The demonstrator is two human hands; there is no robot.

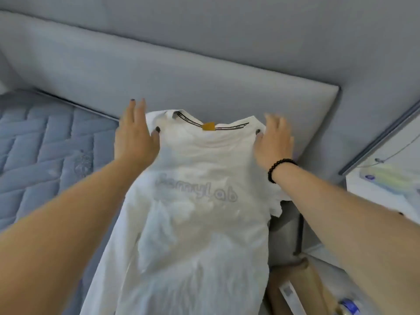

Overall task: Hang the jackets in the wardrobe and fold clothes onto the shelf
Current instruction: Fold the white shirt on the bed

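Note:
A white T-shirt with faint grey lettering on the chest and a yellow neck label is spread out in front of me, collar at the top. It hangs in front of the bed's right end. My left hand pinches the shirt's left shoulder, with the thumb on the front and the straight fingers behind. At the other shoulder my right hand, with a dark bead bracelet on the wrist, pinches the cloth the same way. The shirt's lower part runs out of view at the bottom.
A blue quilted mattress lies to the left, with a grey padded headboard behind it. At the right stands a white bedside unit with small items on top. A brown cardboard box sits on the floor below it.

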